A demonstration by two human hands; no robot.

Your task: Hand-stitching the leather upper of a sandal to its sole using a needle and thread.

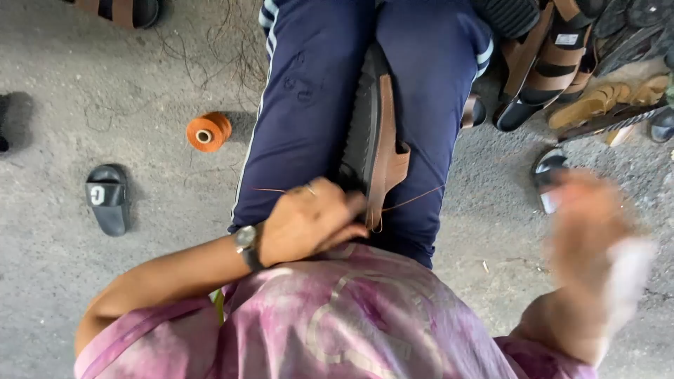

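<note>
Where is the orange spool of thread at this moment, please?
In the head view, the orange spool of thread lies on the concrete floor at the person's left, beside the blue trouser leg and above the black slide sandal.

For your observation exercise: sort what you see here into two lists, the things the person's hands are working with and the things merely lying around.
In use:
- left hand, gripping the sandal
- brown-strapped sandal, clamped between the knees
- orange thread running from it
- right hand, blurred, raised to the side

Lying about:
- orange thread spool
- black slide
- heap of sandals
</note>
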